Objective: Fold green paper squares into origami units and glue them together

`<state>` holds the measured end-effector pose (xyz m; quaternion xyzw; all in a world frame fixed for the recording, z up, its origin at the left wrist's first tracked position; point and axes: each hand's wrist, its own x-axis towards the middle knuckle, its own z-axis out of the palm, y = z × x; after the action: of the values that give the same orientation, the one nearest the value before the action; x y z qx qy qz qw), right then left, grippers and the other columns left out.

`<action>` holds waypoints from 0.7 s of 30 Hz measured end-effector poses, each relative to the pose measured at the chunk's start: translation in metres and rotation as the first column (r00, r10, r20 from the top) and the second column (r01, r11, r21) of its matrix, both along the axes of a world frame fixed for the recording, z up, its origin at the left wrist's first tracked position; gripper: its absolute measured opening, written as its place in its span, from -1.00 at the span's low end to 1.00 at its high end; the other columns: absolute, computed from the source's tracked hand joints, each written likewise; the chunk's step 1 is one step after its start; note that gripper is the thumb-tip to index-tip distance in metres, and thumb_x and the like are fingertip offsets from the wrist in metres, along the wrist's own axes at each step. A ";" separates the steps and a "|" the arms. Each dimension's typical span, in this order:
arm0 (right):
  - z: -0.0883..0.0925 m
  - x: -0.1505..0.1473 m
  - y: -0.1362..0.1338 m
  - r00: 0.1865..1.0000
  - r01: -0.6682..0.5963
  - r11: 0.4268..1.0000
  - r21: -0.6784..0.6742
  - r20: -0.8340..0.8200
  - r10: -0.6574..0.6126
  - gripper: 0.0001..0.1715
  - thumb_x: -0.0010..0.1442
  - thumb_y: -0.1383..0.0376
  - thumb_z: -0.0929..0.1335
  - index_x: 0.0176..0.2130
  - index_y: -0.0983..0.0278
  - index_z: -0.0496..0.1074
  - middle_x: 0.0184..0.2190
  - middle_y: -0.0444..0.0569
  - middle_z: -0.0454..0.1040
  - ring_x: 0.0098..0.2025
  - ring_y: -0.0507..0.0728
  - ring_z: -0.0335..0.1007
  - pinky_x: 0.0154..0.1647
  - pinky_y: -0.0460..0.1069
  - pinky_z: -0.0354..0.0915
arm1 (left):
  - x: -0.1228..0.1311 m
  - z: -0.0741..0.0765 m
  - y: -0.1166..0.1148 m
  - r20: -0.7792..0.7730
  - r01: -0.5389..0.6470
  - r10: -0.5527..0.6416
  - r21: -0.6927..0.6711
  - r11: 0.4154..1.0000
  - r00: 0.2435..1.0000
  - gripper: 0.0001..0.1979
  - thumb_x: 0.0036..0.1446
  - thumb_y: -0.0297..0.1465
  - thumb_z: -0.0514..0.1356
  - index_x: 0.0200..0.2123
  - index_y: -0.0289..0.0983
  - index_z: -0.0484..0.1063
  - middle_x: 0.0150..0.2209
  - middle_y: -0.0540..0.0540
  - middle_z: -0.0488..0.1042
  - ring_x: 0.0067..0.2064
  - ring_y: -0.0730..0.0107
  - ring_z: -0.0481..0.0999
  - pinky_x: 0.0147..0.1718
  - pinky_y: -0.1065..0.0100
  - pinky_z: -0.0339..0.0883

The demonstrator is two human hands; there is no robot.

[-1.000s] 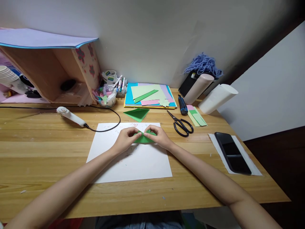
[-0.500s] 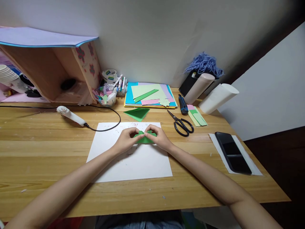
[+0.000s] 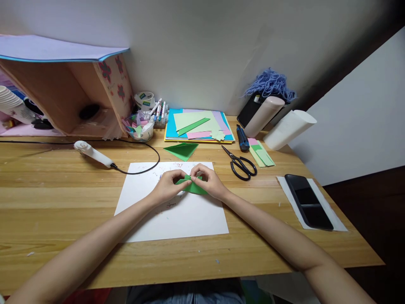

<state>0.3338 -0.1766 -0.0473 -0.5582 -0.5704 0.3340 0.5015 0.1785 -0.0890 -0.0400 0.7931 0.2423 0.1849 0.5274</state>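
Note:
A folded piece of green paper (image 3: 195, 189) is pinched between both hands over the white sheet (image 3: 148, 226). My left hand (image 3: 169, 185) grips its left side, thumb in front and fingers behind. On the other side my right hand (image 3: 210, 182) is closed on the paper, its thumb tip close to the left thumb near the middle. Parts of the paper are covered by the fingers. Just beyond the white sheet lies another folded green paper (image 3: 183, 151), roughly triangular.
Black-handled scissors (image 3: 242, 164) and a utility knife (image 3: 242, 138) lie behind and right of the hands. A stack of coloured paper (image 3: 190, 122) is at the back. At left is a white corded tool (image 3: 95, 153); at right, a phone (image 3: 308, 202).
The green paper has tilted slightly, its front edge now lower on the right. Both hands stay close together in nearly the same place, still pinching it.

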 end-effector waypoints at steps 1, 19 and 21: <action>0.000 0.000 0.000 1.000 0.002 1.000 0.001 0.005 -0.002 -0.92 0.11 0.29 0.30 -0.38 0.28 0.35 -0.35 -0.07 0.34 -0.28 0.05 0.27 -0.33 -0.07 0.18 | 0.000 0.000 0.000 -0.001 0.002 -0.002 -0.002 1.000 1.000 -0.82 0.01 -0.31 0.15 -0.43 -0.33 0.43 -0.48 -0.01 0.41 -0.44 0.46 0.30 -0.46 0.45 0.14; -0.007 0.002 0.004 0.978 0.140 0.987 -0.079 -0.146 -0.151 -0.77 0.05 0.16 0.36 -0.37 0.29 0.34 -0.40 -0.10 0.34 -0.33 0.05 0.27 -0.34 -0.06 0.19 | 0.001 0.002 0.001 0.091 -0.241 0.248 -0.080 0.967 0.964 -0.75 0.00 -0.24 0.16 -0.52 -0.32 0.35 -0.53 0.01 0.34 -0.46 0.47 0.31 -0.47 0.45 0.16; -0.007 0.002 0.004 0.974 0.142 0.986 -0.088 -0.167 -0.156 -0.76 0.04 0.16 0.36 -0.41 0.29 0.33 -0.44 -0.11 0.33 -0.37 0.04 0.25 -0.37 -0.07 0.18 | 0.001 0.002 0.001 0.081 -0.224 0.230 -0.075 0.972 0.970 -0.75 0.00 -0.22 0.15 -0.49 -0.32 0.38 -0.50 0.00 0.38 -0.44 0.46 0.33 -0.45 0.44 0.18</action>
<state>0.3353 -0.1726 -0.0540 -0.5868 -0.4681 0.3640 0.5513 0.1798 -0.0883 -0.0375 0.7333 0.3137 0.2712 0.5387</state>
